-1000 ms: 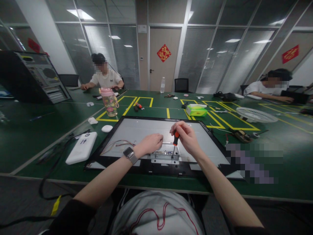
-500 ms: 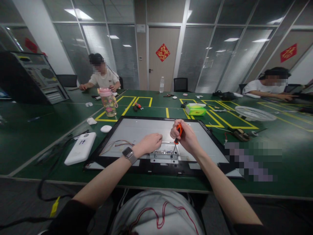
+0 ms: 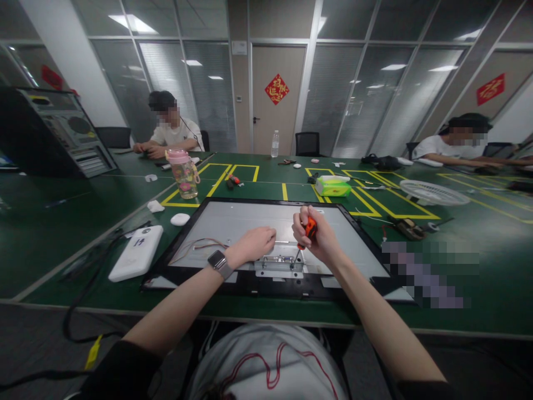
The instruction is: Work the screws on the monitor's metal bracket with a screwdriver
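My right hand [image 3: 318,236] is closed around the orange and black handle of a screwdriver [image 3: 308,230]. The shaft slants down to the right end of a metal bracket [image 3: 278,269] at the near edge of a large flat display panel [image 3: 233,219], framed in black. My left hand [image 3: 254,243] lies on the panel just behind the bracket's left part, fingers stretched to the right and nothing visible in them. Thin wires [image 3: 195,243] run over the panel left of that hand. The screwdriver's very tip is hard to make out.
Left of the panel lie a white power bank [image 3: 137,253] and a white oval case [image 3: 180,219]. Behind stand a pink-lidded bottle [image 3: 184,175] and a green tissue pack [image 3: 333,188]. A white round grille [image 3: 435,193] lies right. Two people sit across the table [image 3: 266,191].
My right hand has turned on the screwdriver, and its handle now leans further right. My left hand stays put. The person at the far left has brought both hands together.
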`<state>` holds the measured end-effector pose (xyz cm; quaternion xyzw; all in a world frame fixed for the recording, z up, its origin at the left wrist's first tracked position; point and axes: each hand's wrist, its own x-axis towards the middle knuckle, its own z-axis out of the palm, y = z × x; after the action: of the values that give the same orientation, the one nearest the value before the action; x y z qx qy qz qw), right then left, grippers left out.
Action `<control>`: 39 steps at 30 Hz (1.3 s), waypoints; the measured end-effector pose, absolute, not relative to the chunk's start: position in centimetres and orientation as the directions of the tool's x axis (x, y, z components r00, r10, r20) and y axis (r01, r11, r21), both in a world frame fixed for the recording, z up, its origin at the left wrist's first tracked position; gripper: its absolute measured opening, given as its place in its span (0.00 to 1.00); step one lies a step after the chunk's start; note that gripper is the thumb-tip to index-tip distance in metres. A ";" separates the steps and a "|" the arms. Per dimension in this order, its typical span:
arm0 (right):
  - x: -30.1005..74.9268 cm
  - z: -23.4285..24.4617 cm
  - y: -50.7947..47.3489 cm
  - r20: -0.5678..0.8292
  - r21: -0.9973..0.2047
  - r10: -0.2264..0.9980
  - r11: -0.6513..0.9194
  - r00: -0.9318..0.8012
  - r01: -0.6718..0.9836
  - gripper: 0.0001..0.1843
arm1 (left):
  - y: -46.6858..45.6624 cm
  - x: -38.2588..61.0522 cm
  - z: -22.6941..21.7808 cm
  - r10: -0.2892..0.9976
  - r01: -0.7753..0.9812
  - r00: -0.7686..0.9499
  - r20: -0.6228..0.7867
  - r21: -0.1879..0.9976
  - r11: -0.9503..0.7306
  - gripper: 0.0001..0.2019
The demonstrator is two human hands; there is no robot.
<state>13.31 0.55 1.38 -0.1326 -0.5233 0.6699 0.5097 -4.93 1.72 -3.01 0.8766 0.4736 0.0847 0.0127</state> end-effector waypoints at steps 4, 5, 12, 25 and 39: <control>13.5 1.5 0.7 0.325 -0.839 0.812 0.011 -0.484 -0.544 0.26 | 1.7 -5.0 -3.1 0.826 0.825 0.545 0.145 0.081 -0.559 0.13; 13.6 1.5 0.7 0.322 -0.837 0.807 -0.003 -0.495 -0.548 0.26 | 1.7 -5.0 -3.1 0.827 0.827 0.542 0.146 0.080 -0.556 0.13; 13.6 1.4 0.1 0.330 -0.832 0.789 -0.016 -0.518 -0.555 0.18 | 1.8 -4.9 -3.1 0.839 0.836 0.530 0.123 0.089 -0.541 0.13; 13.3 1.0 0.2 0.336 -0.848 0.773 0.000 -0.538 -0.530 0.22 | 1.8 -5.0 -3.4 0.829 0.829 0.540 0.141 0.081 -0.554 0.13; 13.2 1.1 0.1 0.303 -0.858 0.757 -0.048 -0.579 -0.512 0.21 | 1.9 -5.1 -3.5 0.817 0.815 0.555 0.158 0.096 -0.572 0.13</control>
<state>13.24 0.10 1.07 -0.1162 -0.5281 0.7144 0.4441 -5.15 1.91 -3.48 0.8818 0.4625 0.0924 0.0058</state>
